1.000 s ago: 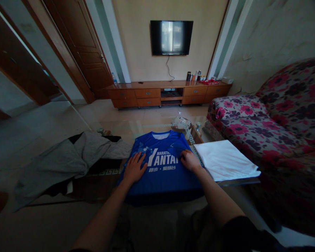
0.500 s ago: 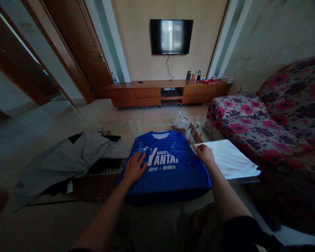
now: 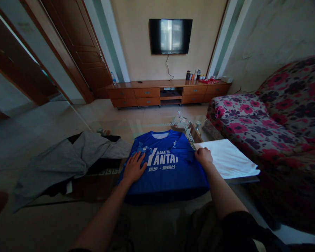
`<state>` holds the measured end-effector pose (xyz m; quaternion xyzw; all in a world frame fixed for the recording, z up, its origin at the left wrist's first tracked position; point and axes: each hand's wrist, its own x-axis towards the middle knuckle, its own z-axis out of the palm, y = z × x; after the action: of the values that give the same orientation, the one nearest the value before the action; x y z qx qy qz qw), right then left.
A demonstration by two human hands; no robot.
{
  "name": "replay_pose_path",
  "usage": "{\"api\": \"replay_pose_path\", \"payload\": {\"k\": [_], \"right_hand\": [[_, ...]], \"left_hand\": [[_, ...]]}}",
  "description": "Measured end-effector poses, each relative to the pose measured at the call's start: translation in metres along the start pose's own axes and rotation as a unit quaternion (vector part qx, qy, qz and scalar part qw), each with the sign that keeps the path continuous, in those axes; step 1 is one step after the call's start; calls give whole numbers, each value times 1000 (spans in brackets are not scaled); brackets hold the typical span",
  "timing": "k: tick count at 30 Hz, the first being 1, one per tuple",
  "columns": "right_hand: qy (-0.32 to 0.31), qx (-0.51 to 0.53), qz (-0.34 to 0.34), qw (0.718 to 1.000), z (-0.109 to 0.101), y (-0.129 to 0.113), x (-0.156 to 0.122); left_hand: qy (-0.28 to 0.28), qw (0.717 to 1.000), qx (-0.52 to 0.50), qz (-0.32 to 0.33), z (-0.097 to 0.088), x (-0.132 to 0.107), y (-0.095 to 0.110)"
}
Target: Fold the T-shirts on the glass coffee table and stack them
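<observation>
A blue T-shirt lies front up on the glass table, collar at the far end, with white "YANTAI" print across the chest. My left hand rests flat on its left side, fingers stretched out. At the right edge, by the sleeve, my right hand is closed with the fingers pinched on the shirt's fabric; the fingertips are partly hidden. Just beyond that hand lies a folded white garment. Left of the T-shirt, a grey garment is heaped loosely over something black.
The glass table has a patterned border, with crumpled plastic near its far side. A floral sofa stands on the right. Across the floor is a low wooden TV cabinet with several bottles, below a wall-mounted television.
My right hand has shifted slightly left and nearer to me, and the shirt's right edge has drawn in a little. The right sleeve lies differently, showing a small emblem. My left hand stays put.
</observation>
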<state>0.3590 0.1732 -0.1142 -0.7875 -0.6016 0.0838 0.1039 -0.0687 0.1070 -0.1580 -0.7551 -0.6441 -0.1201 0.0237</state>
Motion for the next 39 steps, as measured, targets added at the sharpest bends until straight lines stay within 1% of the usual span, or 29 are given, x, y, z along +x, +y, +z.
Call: {"api": "replay_pose_path", "payload": {"k": [2, 3, 5, 8, 10, 13, 16, 18, 21, 22, 23, 25, 26, 28, 30, 33, 35, 39], "right_hand": [[26, -3, 7, 1000, -3, -5, -2], [42, -3, -3, 999, -3, -9, -3], [58, 8, -61, 996, -3, -19, -5], [23, 29, -175, 984, 8, -34, -11], [-8, 21, -202, 979, 20, -41, -17], [-48, -7, -179, 983, 38, -45, -25], [-77, -24, -146, 986, 44, -45, -26], [-66, -23, -130, 989, 42, -47, -22], [-2, -5, -114, 993, 37, -51, -16], [8, -2, -119, 993, 37, -53, -15], [6, -2, -128, 992, 37, -55, -14], [-17, -7, -140, 990, 38, -60, -14], [-27, -8, -139, 990, 39, -63, -13], [-18, -3, -120, 993, 39, -70, -8], [12, 8, -113, 993, 39, -78, 1], [43, 20, -126, 991, 43, -86, 23], [34, 24, -124, 991, 50, -87, 40], [-1, 23, -113, 993, 66, -79, 67]], "left_hand": [[-1, 1000, -1, -1, 0, 0, 0], [-1, 1000, 0, 0, 0, 0, 0], [0, 1000, 1, 2, 1, 1, 0], [2, 1000, 1, 4, 2, 1, -1], [1, 1000, 1, 3, 2, 1, -1], [0, 1000, -2, 1, 2, 1, -1], [-1, 1000, -4, 0, 0, 1, 0], [-1, 1000, -4, -1, -1, 0, 1], [0, 1000, -4, -2, -3, 0, 2], [0, 1000, -4, -1, -3, 0, 2], [-1, 1000, -4, -1, -3, 0, 1], [-3, 1000, -3, 1, -2, 0, 1], [-2, 1000, -2, 1, -2, 0, 1], [1, 1000, -1, 3, -1, 0, 0], [7, 1000, -1, 4, 0, -1, -1], [11, 1000, -3, 4, 1, -1, -2], [11, 1000, -5, 1, 2, -1, -2], [12, 1000, -6, 1, 2, 1, -3]]}}
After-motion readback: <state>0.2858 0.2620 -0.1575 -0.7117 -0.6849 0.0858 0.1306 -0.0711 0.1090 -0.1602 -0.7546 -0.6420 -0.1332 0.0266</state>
